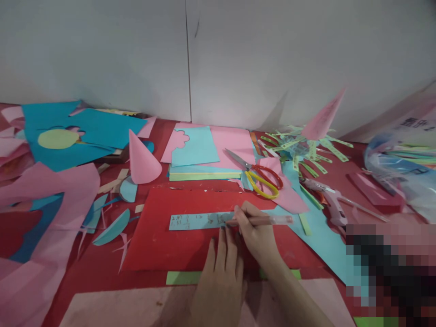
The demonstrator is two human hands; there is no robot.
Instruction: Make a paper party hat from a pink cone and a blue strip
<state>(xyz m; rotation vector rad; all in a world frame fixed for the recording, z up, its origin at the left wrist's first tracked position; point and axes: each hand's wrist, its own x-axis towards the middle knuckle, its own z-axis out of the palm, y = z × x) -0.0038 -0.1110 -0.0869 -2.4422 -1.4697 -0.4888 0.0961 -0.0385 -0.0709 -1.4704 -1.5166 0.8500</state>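
Observation:
A light blue paper strip (190, 221) with handwritten figures lies across a red sheet (163, 250). My right hand (254, 231) grips a pen (272, 220) with a brownish barrel, its tip at the strip near the last written figures. Flat on the red sheet, my left hand (221, 272) has its fingers stretched out, their tips at the strip's lower edge. Beyond the strip lie scissors (262, 179) with one red and one yellow handle, on pink and blue paper.
A pink paper cone (143, 161) stands left of a paper stack (204, 175). To the right are a glue gun (327, 195), another cone (325, 116) with green strips, and a plastic bag (408, 168). Cut paper scraps (114, 227) lie at the left; a white wall (136, 59) rises behind.

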